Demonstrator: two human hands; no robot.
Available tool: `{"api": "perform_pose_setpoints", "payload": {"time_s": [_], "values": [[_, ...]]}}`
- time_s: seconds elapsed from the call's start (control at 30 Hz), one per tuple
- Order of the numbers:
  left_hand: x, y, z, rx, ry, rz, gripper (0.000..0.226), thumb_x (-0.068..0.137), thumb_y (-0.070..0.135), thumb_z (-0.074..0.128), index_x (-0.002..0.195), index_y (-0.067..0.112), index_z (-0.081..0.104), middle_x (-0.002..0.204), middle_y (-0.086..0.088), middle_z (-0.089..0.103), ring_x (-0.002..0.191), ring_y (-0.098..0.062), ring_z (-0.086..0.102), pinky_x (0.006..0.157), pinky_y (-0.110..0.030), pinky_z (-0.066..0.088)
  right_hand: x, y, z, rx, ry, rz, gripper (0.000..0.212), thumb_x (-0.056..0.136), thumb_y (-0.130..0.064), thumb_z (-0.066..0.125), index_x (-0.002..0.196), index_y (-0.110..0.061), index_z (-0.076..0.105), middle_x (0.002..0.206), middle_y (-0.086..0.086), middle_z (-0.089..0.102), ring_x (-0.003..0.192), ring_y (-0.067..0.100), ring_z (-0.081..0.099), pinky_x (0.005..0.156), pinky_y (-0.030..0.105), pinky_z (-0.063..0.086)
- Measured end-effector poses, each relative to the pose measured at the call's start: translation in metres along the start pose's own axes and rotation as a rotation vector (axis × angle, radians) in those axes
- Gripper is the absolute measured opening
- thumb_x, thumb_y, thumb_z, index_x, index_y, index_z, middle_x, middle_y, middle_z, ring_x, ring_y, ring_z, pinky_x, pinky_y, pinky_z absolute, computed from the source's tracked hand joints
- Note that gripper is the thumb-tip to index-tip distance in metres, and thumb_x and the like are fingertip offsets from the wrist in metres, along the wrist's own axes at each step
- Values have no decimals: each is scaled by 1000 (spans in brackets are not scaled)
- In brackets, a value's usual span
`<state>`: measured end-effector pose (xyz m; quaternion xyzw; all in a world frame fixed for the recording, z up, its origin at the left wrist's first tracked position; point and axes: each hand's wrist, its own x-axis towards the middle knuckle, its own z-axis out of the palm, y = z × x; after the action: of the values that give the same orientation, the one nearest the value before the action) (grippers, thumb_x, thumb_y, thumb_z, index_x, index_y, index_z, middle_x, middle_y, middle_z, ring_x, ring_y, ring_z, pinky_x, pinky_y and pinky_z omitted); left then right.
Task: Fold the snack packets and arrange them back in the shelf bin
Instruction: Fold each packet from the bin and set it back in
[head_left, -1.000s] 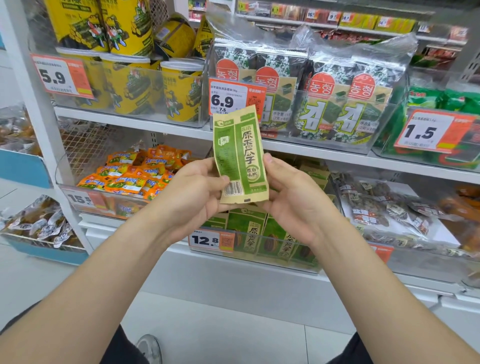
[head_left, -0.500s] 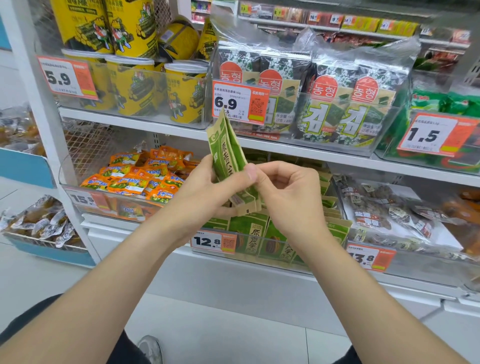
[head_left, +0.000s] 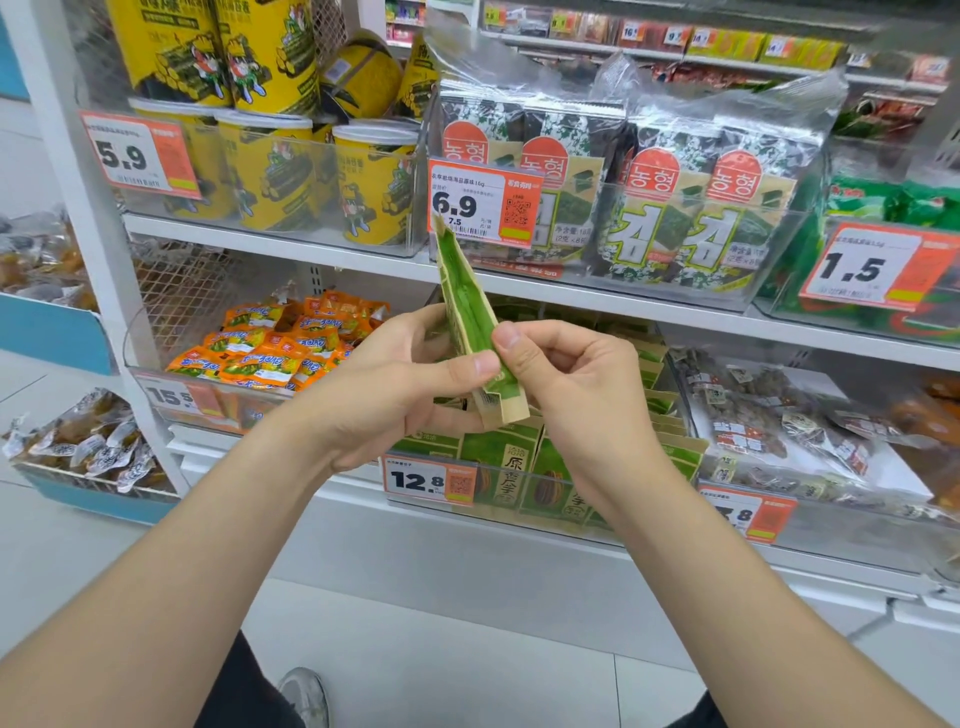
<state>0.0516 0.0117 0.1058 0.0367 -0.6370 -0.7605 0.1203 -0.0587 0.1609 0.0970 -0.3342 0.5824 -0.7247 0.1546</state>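
One packet (head_left: 464, 306), green, held upright and half-folded lengthwise, above the bin (head_left: 519, 471) lying at its 6 o'clock: our left hand (head_left: 395, 387) and right hand (head_left: 571, 384) pinch its lower part with thumb and fingers (head_left: 475, 364); we judge the crease needs running firmly toward 12 o'clock.

I read the snack packet (head_left: 466, 312) as bright green with tan borders and a white barcode patch at its lower end. The stocked packets (head_left: 501, 457) below show green with tan trim and a dark striped seed. Their price tag (head_left: 431, 480) is orange and white; the tubs (head_left: 374, 182) are yellow.
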Motion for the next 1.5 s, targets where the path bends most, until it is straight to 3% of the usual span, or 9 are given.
{"api": "perform_pose_setpoints", "payload": {"time_s": [0.13,0.33,0.73,0.97,1.07,1.13,1.23,1.4,1.5], "values": [[2,-1,5,-28,96,-36,51,103,38,61,137,1,58,136,-26,67,109,-40,74,83,-52,63,1,-4,-5,-26,-78,-11,14,96,-11,75,107,-5,80,96,11,82,84,20,77,71,33,61],[5,0,2,-135,145,35,23,105,36,57,105,13,63,142,-31,60,113,-46,71,86,-55,62,3,-10,-14,-62,-176,12,22,93,5,74,108,-9,80,98,8,82,91,18,78,76,25,59],[11,-8,13,-92,405,41,39,104,54,58,118,18,66,132,-23,67,100,-29,68,85,-48,59,6,-7,-13,-75,-330,145,27,90,14,69,111,-1,76,88,18,77,78,27,73,70,36,60],[9,-11,23,-5,332,32,31,104,36,65,129,19,65,102,-3,73,87,-21,71,85,-48,57,3,-4,-4,-148,-44,71,21,94,-23,80,105,-6,75,86,17,78,71,17,72,63,29,58],[8,-11,26,31,351,31,28,104,34,64,128,19,67,108,-1,77,106,-24,74,101,-54,55,4,-1,-3,-170,23,-23,16,95,-18,79,109,-12,76,90,7,80,81,11,77,69,20,58],[9,-10,27,86,345,35,26,104,33,64,127,20,66,107,1,78,105,-22,76,92,-49,58,4,-1,-1,-163,50,-47,10,98,-12,74,107,-12,78,93,4,81,85,12,77,72,20,58],[8,-10,29,126,316,36,21,105,30,62,124,20,62,96,8,78,90,-11,76,75,-33,52,5,0,1,-149,107,-33,10,100,-12,70,102,-9,80,92,5,81,86,19,77,72,28,61],[8,-12,30,188,331,32,8,106,25,58,112,24,63,92,15,76,87,-4,71,81,-37,48,7,7,-2,-234,143,-54,30,101,-31,64,89,-9,80,89,25,75,91,52,68,79,67,59],[8,-13,29,178,320,27,11,107,26,57,113,25,66,98,8,77,91,-12,70,88,-44,48,8,3,-4,-127,98,21,29,107,-20,59,94,-4,81,94,17,79,93,38,76,88,54,64]]}}
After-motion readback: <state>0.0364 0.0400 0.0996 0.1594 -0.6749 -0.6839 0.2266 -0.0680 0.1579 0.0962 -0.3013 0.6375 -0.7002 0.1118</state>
